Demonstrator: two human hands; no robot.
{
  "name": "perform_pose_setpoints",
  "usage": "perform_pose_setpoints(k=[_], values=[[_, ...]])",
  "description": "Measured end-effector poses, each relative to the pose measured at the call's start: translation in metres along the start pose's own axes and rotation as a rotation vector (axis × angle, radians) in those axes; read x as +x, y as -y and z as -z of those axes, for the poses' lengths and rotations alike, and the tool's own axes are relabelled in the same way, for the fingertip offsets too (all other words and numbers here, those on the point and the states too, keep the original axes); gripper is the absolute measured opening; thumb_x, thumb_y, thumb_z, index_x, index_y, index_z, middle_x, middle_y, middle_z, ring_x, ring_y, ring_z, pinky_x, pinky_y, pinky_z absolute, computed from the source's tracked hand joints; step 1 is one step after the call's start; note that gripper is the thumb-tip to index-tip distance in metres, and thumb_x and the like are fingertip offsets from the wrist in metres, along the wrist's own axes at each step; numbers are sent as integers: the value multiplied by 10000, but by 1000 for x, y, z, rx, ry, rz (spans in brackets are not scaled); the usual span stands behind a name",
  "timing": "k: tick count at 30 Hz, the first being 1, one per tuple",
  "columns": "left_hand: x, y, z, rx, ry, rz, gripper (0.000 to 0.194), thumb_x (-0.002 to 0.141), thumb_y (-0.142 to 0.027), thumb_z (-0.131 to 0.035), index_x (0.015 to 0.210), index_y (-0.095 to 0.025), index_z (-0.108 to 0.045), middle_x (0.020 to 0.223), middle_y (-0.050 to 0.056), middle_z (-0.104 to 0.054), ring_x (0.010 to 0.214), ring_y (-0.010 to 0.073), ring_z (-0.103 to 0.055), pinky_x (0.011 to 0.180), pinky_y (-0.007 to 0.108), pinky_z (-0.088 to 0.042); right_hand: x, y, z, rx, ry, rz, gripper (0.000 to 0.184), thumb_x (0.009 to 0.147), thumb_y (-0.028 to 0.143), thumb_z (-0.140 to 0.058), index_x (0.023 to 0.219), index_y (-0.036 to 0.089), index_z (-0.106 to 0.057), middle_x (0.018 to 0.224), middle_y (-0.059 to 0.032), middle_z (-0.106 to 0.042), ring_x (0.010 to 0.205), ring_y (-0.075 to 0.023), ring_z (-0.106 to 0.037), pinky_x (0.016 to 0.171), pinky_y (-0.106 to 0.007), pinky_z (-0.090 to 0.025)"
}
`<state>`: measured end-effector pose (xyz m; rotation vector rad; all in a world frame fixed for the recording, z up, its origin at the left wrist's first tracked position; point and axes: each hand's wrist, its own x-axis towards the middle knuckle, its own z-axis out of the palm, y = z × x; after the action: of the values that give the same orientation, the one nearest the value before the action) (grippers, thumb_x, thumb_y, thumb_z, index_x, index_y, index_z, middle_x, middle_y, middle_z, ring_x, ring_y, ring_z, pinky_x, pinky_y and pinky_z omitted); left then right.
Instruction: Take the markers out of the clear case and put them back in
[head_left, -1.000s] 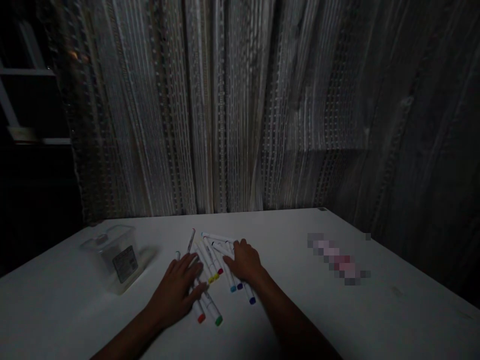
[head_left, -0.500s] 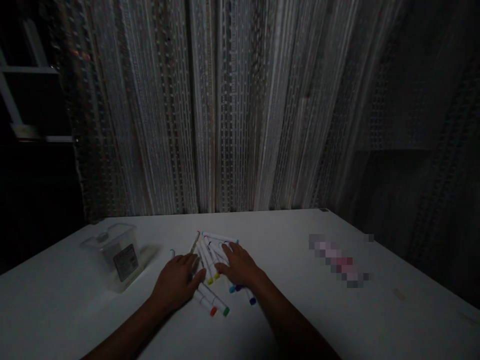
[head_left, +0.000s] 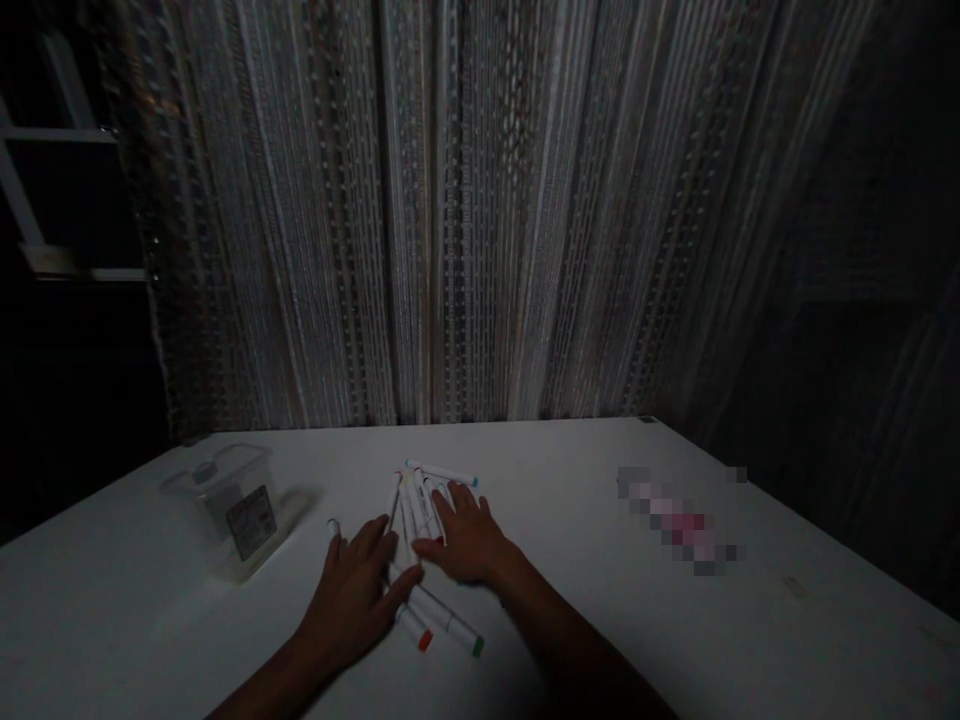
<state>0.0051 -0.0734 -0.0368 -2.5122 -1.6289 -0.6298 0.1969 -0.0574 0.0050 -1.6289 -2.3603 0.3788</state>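
Several white markers with coloured ends lie in a loose pile on the white table [head_left: 570, 470]. My left hand [head_left: 352, 585] rests over the pile's left side with fingers apart. From under it stick out an orange-ended marker [head_left: 412, 627] and a green-ended marker [head_left: 454, 622]. My right hand [head_left: 469, 540] lies spread over the right side, covering parts of several markers. Behind the hands, a teal-ended marker [head_left: 442, 473] lies crosswise. Between them, a bunch of markers [head_left: 416, 505] points away from me. Neither hand is closed round a marker.
A clear plastic box [head_left: 225, 515] with a dark label stands at the left of the table. Toward the right lies a pinkish thing [head_left: 679, 520], blurred into blocks. A striped string curtain [head_left: 450, 210] hangs behind the table's far edge.
Both hands have shifted slightly, the left one nearer to me, the right one a little left. The green-ended marker has slid right and nearer; blue ends by my right wrist are now covered.
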Motion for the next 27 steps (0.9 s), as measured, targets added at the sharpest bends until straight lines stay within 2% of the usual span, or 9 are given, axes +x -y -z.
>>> perform_pose_setpoints(k=[4,8,12,16,20,23,27], values=[[-1,-3,1,-24,-15,4,548,837,-553,-376,1214,-180,-513,1345,141,-441,1258,271,-391,1060,576,-187,-2,6,-2,-52,-22,82,828,821,667,-286,1427,111,-185,1495,-169,-79,1378,-310,-10,1078,-557,-43],[4,-2,2,-30,-9,5,592,838,-567,-357,1266,-173,-463,1355,141,-432,1270,274,-372,1048,582,-207,-1,5,-3,-94,-127,213,730,866,616,-252,1420,140,-222,1498,-134,-112,1382,-279,-37,1098,-520,-69],[10,-1,5,-5,40,36,621,838,-594,-313,1294,-193,-445,1394,141,-382,1310,322,-294,1005,639,-209,1,3,-3,-128,-202,262,676,879,589,-287,1419,187,-230,1501,-93,-136,1383,-254,-61,1111,-487,-91],[14,-2,10,-1,101,47,637,834,-613,-288,1293,-198,-441,1379,145,-401,1293,328,-318,984,641,-224,1,0,-3,-126,-194,260,673,875,589,-307,1416,195,-240,1497,-87,-159,1381,-256,-75,1111,-488,-100],[16,-7,17,-13,64,-18,582,832,-614,-300,1151,-191,-543,1177,127,-574,1147,294,-474,949,525,-348,2,-2,-5,-96,-173,261,687,866,602,-316,1410,185,-259,1486,-101,-199,1369,-283,-124,1098,-503,-137],[16,-7,18,-22,15,-73,550,824,-611,-342,1073,-182,-580,1046,109,-619,1010,255,-546,910,442,-401,3,-4,-6,-68,-102,227,700,862,616,-294,1390,157,-304,1455,-133,-270,1344,-316,-196,1074,-524,-183],[17,2,13,-17,-40,-80,581,822,-605,-360,1141,-162,-559,1191,133,-554,1119,261,-494,968,420,-386,2,-3,-2,-58,-36,185,700,873,607,-251,1360,114,-353,1431,-166,-304,1327,-323,-238,1070,-519,-186]])
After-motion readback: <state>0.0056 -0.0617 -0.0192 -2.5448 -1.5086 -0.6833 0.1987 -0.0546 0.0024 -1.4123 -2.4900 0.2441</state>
